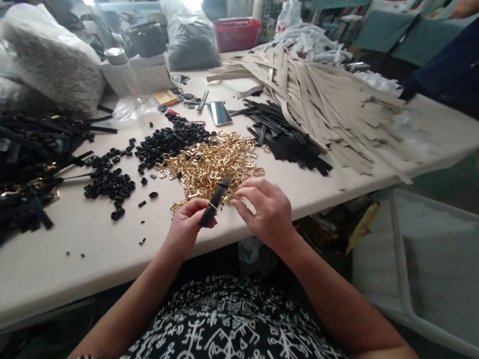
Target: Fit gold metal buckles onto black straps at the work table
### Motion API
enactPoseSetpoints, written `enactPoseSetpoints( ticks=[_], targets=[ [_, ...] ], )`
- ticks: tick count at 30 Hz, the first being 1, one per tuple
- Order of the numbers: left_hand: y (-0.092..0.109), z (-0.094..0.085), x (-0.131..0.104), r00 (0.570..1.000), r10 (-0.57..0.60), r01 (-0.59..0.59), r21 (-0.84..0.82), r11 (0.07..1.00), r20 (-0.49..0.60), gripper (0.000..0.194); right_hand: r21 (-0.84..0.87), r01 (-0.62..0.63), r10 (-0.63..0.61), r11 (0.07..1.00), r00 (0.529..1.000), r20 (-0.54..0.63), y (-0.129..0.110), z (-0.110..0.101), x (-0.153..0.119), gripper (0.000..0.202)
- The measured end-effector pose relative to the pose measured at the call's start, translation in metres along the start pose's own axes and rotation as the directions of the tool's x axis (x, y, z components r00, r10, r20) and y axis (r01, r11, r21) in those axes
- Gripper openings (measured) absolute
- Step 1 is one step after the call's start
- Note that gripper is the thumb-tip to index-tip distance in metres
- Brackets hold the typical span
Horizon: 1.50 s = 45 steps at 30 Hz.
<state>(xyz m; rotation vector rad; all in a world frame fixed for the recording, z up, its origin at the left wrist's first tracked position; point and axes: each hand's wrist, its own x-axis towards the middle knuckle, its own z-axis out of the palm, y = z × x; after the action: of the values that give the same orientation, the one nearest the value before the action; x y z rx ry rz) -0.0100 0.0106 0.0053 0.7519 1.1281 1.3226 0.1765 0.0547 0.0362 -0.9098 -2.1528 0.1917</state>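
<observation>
White table [90, 253], near edge running just below both hands; bare stretch left of the gold buckles [212, 167]. Black strap [215, 200] upright at the near side of the buckles, pinched by left hand [186, 225] fingers. Right hand [264, 210] fingertips together, resting on the buckles. No readable writing.

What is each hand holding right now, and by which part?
Left hand pinches a black strap near its lower end. Right hand rests on the gold buckles; any grip is unclear.
</observation>
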Motion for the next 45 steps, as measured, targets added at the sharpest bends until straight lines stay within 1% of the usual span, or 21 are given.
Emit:
enactPoseSetpoints(
  ticks=[2,4,8,11,13,15,17,20,22,23,25,26,27,28,30,32,35,39,42,44,45],
  targets=[
    [-0.004,0.004,0.000,1.000,-0.024,0.024,-0.087,0.996,0.001,0.020,0.132,-0.114,0.104,0.985,0.991,0.082,-0.002,0.011,-0.012,0.020],
    [-0.009,0.009,-0.003,0.998,-0.056,0.059,-0.128,0.990,0.024,0.024,0.257,-0.176,0.144,0.950,0.980,0.141,-0.004,0.022,-0.021,0.025],
    [-0.016,0.018,-0.007,0.995,-0.083,0.091,-0.200,0.976,0.047,0.030,0.459,-0.198,0.200,0.866,0.979,0.045,-0.006,0.034,-0.027,0.036],
    [-0.020,0.021,-0.007,0.995,-0.080,0.093,-0.217,0.972,0.067,0.030,0.635,-0.279,0.300,0.720,0.951,0.077,-0.007,0.039,-0.026,0.032],
    [-0.023,0.022,-0.004,0.996,-0.054,0.067,-0.189,0.980,0.074,0.030,0.730,-0.357,0.394,0.583,0.910,0.131,-0.009,0.043,-0.025,0.029],
    [-0.026,0.023,-0.002,0.997,-0.024,0.034,-0.148,0.988,0.070,0.032,0.775,-0.402,0.458,0.488,0.873,0.165,-0.009,0.049,-0.026,0.027],
    [-0.027,0.023,-0.002,0.996,-0.019,0.027,-0.087,0.996,0.090,0.033,0.779,-0.404,0.482,0.479,0.863,0.151,-0.010,0.053,-0.027,0.024],
    [-0.021,0.014,-0.004,0.982,-0.058,0.048,0.055,0.997,0.178,0.036,0.746,-0.371,0.456,0.553,0.884,0.102,-0.009,0.052,-0.028,0.020],
    [-0.012,-0.003,-0.002,0.978,-0.061,0.027,0.170,0.985,0.198,0.037,0.718,-0.354,0.432,0.600,0.898,0.082,-0.008,0.048,-0.030,0.018],
    [-0.005,-0.016,0.001,0.983,-0.041,-0.003,0.238,0.971,0.181,0.035,0.703,-0.351,0.424,0.619,0.902,0.076,-0.008,0.046,-0.031,0.017],
    [0.012,-0.049,0.010,0.994,0.053,-0.092,0.440,0.893,0.099,0.030,0.682,-0.353,0.416,0.640,0.906,0.079,-0.009,0.041,-0.035,0.016],
    [0.021,-0.068,0.017,0.990,0.136,-0.138,0.573,0.808,0.047,0.029,0.676,-0.359,0.410,0.644,0.907,0.091,-0.009,0.039,-0.037,0.016],
    [0.030,-0.087,0.024,0.973,0.232,-0.159,0.730,0.665,0.001,0.029,0.670,-0.365,0.402,0.647,0.909,0.108,-0.010,0.037,-0.039,0.016],
    [0.040,-0.105,0.032,0.946,0.322,-0.145,0.867,0.477,-0.020,0.028,0.664,-0.367,0.389,0.652,0.913,0.123,-0.011,0.036,-0.042,0.017],
    [0.056,-0.136,0.048,0.915,0.399,-0.086,0.937,0.340,-0.061,0.025,0.654,-0.368,0.362,0.661,0.920,0.152,-0.013,0.035,-0.045,0.017],
    [0.067,-0.156,0.064,0.905,0.417,-0.026,0.969,0.245,-0.081,0.022,0.657,-0.370,0.348,0.657,0.922,0.170,-0.016,0.036,-0.047,0.018],
    [0.073,-0.165,0.086,0.922,0.374,0.063,0.992,0.114,-0.101,0.020,0.675,-0.388,0.368,0.628,0.912,0.182,-0.019,0.038,-0.048,0.017],
    [0.076,-0.153,0.101,0.951,0.293,0.104,0.995,-0.002,-0.099,0.014,0.650,-0.399,0.401,0.646,0.903,0.156,-0.019,0.040,-0.048,0.015],
    [0.082,-0.142,0.098,0.961,0.271,0.056,0.998,-0.009,-0.051,0.011,0.624,-0.416,0.428,0.662,0.893,0.141,-0.020,0.039,-0.049,0.017],
    [0.085,-0.142,0.094,0.961,0.276,0.027,0.999,0.019,-0.031,0.012,0.629,-0.438,0.445,0.643,0.881,0.159,-0.020,0.040,-0.050,0.020],
    [0.084,-0.145,0.093,0.958,0.282,0.023,0.998,0.063,-0.040,0.015,0.628,-0.448,0.450,0.636,0.877,0.170,-0.020,0.041,-0.050,0.021]
  ],
)
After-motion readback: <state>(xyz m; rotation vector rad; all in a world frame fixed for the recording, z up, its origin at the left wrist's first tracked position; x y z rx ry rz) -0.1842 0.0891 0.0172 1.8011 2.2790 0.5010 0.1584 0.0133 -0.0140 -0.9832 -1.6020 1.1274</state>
